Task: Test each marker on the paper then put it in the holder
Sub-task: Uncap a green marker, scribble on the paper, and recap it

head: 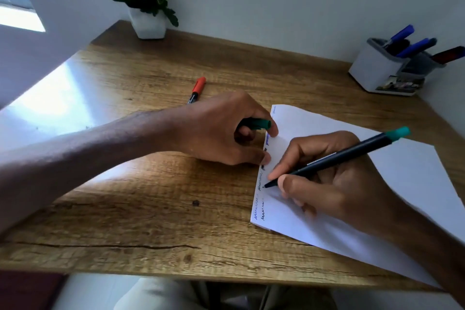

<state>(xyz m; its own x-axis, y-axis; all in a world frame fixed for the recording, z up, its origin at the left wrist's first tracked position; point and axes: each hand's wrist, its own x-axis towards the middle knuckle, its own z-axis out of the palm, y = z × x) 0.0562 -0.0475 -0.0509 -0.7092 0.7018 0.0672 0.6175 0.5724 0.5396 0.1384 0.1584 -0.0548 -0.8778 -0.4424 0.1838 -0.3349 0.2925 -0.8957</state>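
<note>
The fingers (pixel 278 171) of the right hand (pixel 332 186) are curled close round a green marker (pixel 339 156), pinching it low on the barrel between thumb and forefinger, with the tip down on the paper (pixel 297 224) near its left edge, beside a column of small test squiggles. The barrel is slim, rigid and light, probably smooth plastic, so a pinch near the tip suits writing, while a hold nearer the middle would likely serve better for carrying it.

The left hand (pixel 219 131) grips the green cap (pixel 259 124) in its curled fingers, and its fingertips press on the paper's edge. That makes sense: a thin loose sheet would slide or buckle under the tip unless pinned. The cap is small and easily dropped, and will need pushing on squarely before the marker goes away.

A red marker (pixel 197 89), capped, lies on the tabletop (pixel 151 209) beyond the left hand, untested by the look of it. The holder (pixel 377 68) stands well apart at the far right corner, already carrying several markers. A potted plant (pixel 148 25) sits at the back.
</note>
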